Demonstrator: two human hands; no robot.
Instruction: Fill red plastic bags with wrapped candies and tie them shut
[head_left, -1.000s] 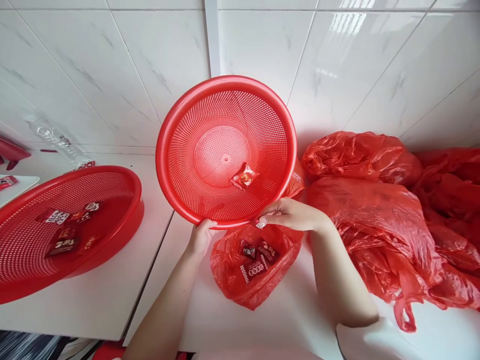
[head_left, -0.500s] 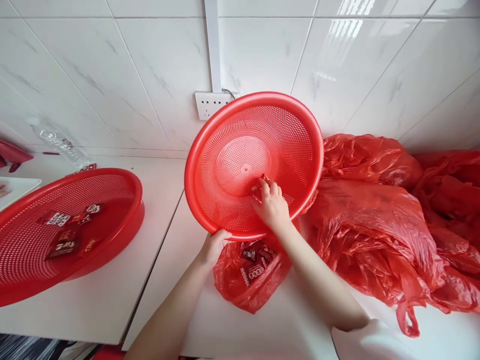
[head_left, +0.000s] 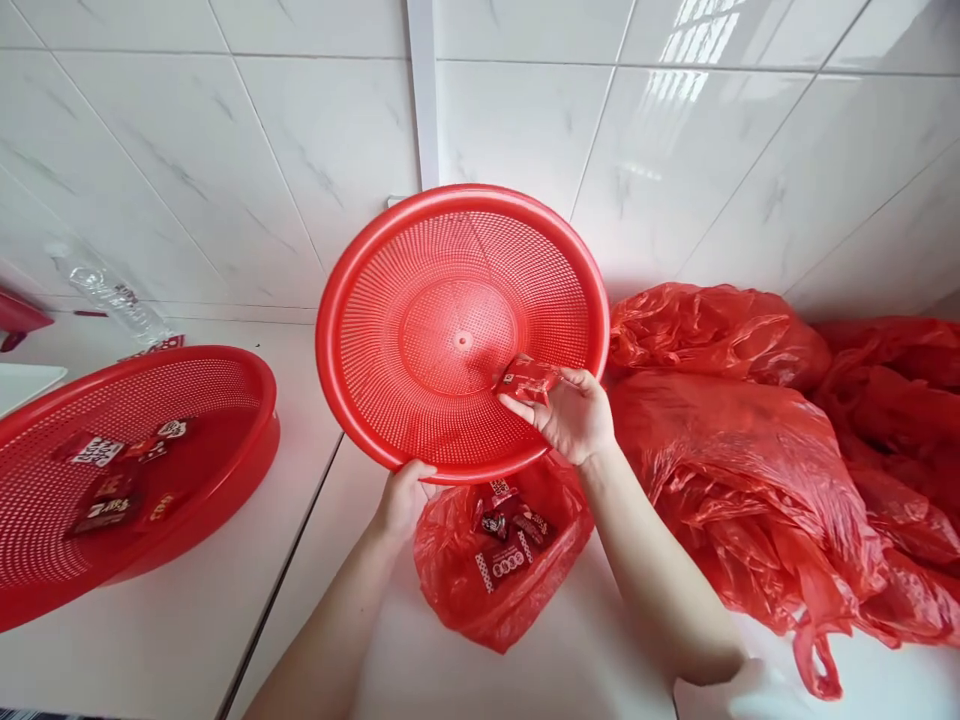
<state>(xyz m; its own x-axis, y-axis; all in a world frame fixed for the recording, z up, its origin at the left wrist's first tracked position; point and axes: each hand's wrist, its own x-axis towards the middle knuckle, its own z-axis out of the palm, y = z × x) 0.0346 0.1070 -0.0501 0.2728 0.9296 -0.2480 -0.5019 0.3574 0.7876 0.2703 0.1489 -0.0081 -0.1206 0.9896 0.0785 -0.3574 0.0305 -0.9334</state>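
Note:
My left hand (head_left: 403, 505) grips the near rim of a red plastic colander (head_left: 375, 300), which is tilted so its inside faces me. Over the colander's near right side, my right hand (head_left: 577, 415) pinches a small red snack packet (head_left: 529, 380) between thumb and fingers. Below the rim, a red plastic bag (head_left: 495, 625) lies open on the table. Several wrapped snack packets (head_left: 508, 560) lie in it, their wrappers dark red with white print. Nothing else shows inside the colander.
A second red colander (head_left: 255, 385) on the left holds several snack packets (head_left: 105, 510). Stuffed red plastic bags (head_left: 735, 430) are heaped on the right. A clear plastic bottle (head_left: 120, 300) lies by the tiled wall (head_left: 510, 120). A seam crosses the white table (head_left: 300, 560).
My right hand has lifted the red packet off the colander's inside and turned palm up. The colander has shifted left in view and leans differently, showing more of the bag below.

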